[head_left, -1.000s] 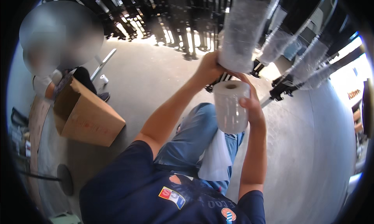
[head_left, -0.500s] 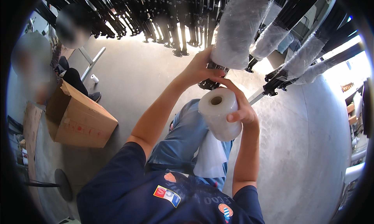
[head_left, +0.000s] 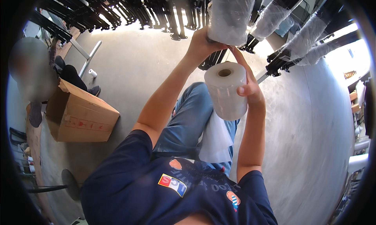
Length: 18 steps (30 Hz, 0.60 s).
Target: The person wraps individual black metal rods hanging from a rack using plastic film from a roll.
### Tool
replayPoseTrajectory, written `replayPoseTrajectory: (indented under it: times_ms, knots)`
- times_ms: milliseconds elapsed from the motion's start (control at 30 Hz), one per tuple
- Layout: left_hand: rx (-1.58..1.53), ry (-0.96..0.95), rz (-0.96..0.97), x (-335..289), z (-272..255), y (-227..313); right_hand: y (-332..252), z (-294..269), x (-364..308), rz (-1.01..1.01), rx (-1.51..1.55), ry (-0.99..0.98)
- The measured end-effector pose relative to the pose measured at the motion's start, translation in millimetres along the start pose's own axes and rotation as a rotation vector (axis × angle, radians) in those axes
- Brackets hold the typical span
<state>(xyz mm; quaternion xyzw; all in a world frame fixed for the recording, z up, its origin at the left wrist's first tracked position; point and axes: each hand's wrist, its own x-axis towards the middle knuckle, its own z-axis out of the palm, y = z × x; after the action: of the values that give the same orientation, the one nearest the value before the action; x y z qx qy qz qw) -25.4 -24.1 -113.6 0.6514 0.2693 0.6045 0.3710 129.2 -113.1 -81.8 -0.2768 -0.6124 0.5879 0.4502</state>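
Just below the plastic-wrapped bundle (head_left: 231,17), the person's right hand (head_left: 253,92) has the roll of clear film (head_left: 223,98) clasped between spread thumb and fingers, while the left hand (head_left: 203,48) curls at the bundle's lower end, whether gripping I can't tell, and a cardboard box (head_left: 88,121) sits well to the bundle's left.

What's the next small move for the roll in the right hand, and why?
I'd probably bring the film roll up toward the lower end of the wrapped bundle: the right hand holds the roll apart from it, just below in the picture, while the left hand is at that end, perhaps steadying it.
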Motion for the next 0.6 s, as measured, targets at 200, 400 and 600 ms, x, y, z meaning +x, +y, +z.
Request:
replayPoseTrajectory:
  times_ms: [200,400,600]
  knots:
    - [-0.081,0.039,-0.127,4.5,2.1,2.7,3.5,-8.0,5.6,-0.165,0.08,-0.105]
    - [0.047,-0.133,-0.142,-0.2,-20.7,-7.6,-19.3,-11.2,-33.6,-0.317,-0.117,-0.256]
    - [-0.001,-0.066,0.069,-1.1,-1.3,6.8,-103.6,56.3,-86.9,-1.278,-1.189,0.492]
